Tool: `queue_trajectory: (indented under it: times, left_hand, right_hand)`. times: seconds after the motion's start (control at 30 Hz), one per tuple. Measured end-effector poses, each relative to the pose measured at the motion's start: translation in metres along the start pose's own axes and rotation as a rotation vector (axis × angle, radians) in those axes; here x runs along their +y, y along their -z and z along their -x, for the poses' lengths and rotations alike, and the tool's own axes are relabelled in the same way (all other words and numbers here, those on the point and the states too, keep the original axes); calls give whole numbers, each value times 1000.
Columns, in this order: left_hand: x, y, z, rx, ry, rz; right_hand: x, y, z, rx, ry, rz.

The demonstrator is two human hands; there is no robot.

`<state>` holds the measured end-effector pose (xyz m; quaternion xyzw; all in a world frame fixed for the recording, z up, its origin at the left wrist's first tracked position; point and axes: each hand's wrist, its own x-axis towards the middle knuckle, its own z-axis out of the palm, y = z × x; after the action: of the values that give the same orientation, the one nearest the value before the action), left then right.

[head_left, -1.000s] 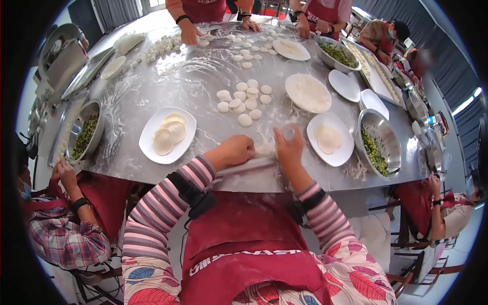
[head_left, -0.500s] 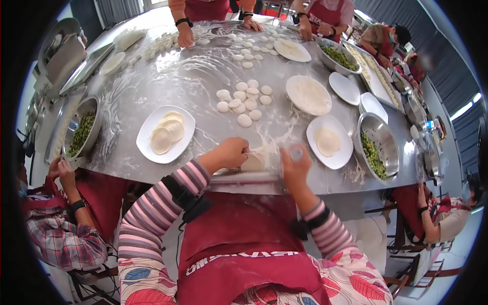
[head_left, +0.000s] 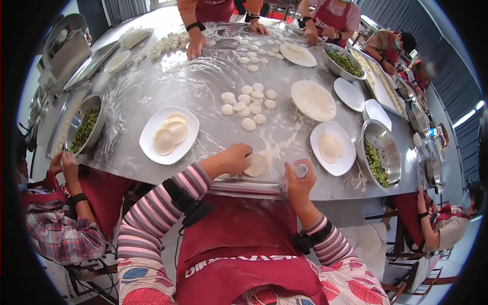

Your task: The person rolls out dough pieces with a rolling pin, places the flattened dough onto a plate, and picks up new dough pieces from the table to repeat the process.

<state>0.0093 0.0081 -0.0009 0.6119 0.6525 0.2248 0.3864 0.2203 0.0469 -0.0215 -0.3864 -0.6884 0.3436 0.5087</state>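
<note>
My left hand (head_left: 235,158) is closed on the left edge of a flat round dough wrapper (head_left: 256,165), which lies on the floured steel near the table's front edge. To the right of the wrapper, my right hand (head_left: 300,184) grips a short rolling pin (head_left: 301,169), its rounded end showing above the fingers. The rest of the pin is hidden by the hand. Beyond my hands lies a cluster of small dough discs (head_left: 248,124). Rolled wrappers (head_left: 165,142) overlap on a white plate (head_left: 152,127) at left, and another wrapper (head_left: 330,147) lies on a plate (head_left: 346,161) at right.
Bowls of green filling stand at left (head_left: 96,133) and right (head_left: 396,147). A floury round plate (head_left: 313,100) and white plates (head_left: 348,94) sit further right. Co-workers' hands (head_left: 196,46) are at the far side, with people seated on both sides.
My right hand, blurred before, now shows clearly and sits lower beside the wrapper with the rolling pin tilted up. More of the wrapper shows. The view has shifted slightly.
</note>
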Motion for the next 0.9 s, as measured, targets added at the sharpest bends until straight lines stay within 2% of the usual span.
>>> queue_trajectory:
  times: [0.03,0.13,0.2,0.23,0.3,0.4,0.47,0.53,0.63,0.7,0.77,0.83,0.9]
  left_hand:
    - [0,0,1,-8,6,-5]
    - [6,-3,-6,39,-121,-157]
    - [11,-4,-15,126,-43,-141]
    - [14,-1,-14,134,-47,-142]
    - [16,7,-11,-43,14,-131]
    - [-4,3,-6,55,-82,8]
    - [-8,1,-5,55,-124,-57]
    - [-3,-3,-8,36,-183,-134]
    - [6,-6,-18,147,-132,-137]
    - [6,-4,-20,45,-86,-199]
    - [-4,-5,-15,78,-105,-141]
    - [-10,-4,-10,104,-116,-94]
    - [-10,-4,-3,27,-95,-36]
  right_hand:
    - [-2,-5,-6,3,-10,-4]
    - [8,-38,-49,93,176,173]
    - [4,-47,-66,-9,64,92]
    - [2,-45,-65,-9,73,92]
    - [0,-33,-48,77,158,147]
    - [0,-12,-21,17,205,203]
    - [-3,-10,-14,39,38,30]
    - [-15,-29,-42,63,116,64]
    - [-3,-46,-63,54,132,77]
    - [-5,-39,-55,93,213,153]
    - [-6,-17,-28,13,44,52]
    - [-2,-5,-8,14,37,17]
    - [-4,-9,-10,36,-30,-34]
